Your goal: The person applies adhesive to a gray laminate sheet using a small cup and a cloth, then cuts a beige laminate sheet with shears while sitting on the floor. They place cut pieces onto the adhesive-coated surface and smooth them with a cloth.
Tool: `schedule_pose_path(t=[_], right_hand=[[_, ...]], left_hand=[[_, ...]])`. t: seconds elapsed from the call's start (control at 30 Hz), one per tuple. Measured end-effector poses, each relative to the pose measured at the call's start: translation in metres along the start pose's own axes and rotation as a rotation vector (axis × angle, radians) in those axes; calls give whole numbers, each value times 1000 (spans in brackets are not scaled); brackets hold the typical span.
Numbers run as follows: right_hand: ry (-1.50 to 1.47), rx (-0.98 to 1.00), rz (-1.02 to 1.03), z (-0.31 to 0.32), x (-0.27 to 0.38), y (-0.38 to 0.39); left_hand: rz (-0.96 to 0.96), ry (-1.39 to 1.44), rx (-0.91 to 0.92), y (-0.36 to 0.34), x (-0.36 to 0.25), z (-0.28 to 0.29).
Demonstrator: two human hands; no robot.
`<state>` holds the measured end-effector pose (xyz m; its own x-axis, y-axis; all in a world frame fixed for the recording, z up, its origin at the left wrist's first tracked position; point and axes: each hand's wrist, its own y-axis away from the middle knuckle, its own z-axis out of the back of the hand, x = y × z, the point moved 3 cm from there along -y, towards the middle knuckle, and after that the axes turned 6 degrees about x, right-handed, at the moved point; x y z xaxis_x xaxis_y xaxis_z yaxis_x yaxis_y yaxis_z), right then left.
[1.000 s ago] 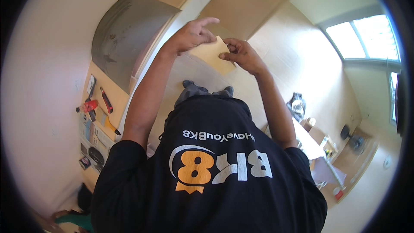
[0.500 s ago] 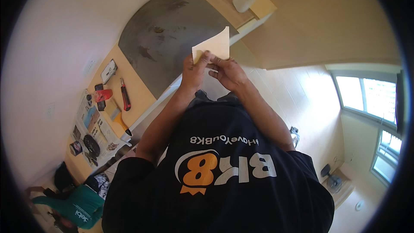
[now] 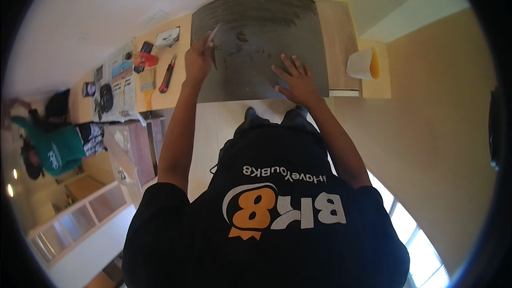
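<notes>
A dark grey sheet [image 3: 256, 69] with blackish smears lies on the wooden counter ahead of me. Over its left side, my left hand [image 3: 198, 60] pinches a thin pale flat piece [image 3: 214, 34], seen nearly edge-on. Whether that piece touches the sheet, I cannot tell. My right hand [image 3: 300, 81] rests with spread fingers at the sheet's near right part and holds nothing.
To the left lie a red-and-black utility knife [image 3: 167, 74], a paintbrush [image 3: 148, 86], a red bottle [image 3: 146, 60] and newspaper [image 3: 124, 93]. A white container [image 3: 360, 64], yellow inside, stands at right. Someone in a green shirt [image 3: 56, 146] is at far left.
Both hands held the pale piece before; now only the left does, having moved left over the sheet. The right hand has let go and come down flat. My view has turned.
</notes>
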<state>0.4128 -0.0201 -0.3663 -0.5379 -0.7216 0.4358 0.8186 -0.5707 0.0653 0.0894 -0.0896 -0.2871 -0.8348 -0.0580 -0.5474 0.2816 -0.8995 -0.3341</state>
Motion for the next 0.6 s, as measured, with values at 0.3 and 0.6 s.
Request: schedule_pose_path(t=[0.3, 0.6], right_hand=[[-13, 211, 6, -17, -31, -14], [-22, 319, -15, -4, -33, -27]], left_hand=[[57, -221, 320, 57, -43, -97], [412, -267, 358, -7, -1, -116]])
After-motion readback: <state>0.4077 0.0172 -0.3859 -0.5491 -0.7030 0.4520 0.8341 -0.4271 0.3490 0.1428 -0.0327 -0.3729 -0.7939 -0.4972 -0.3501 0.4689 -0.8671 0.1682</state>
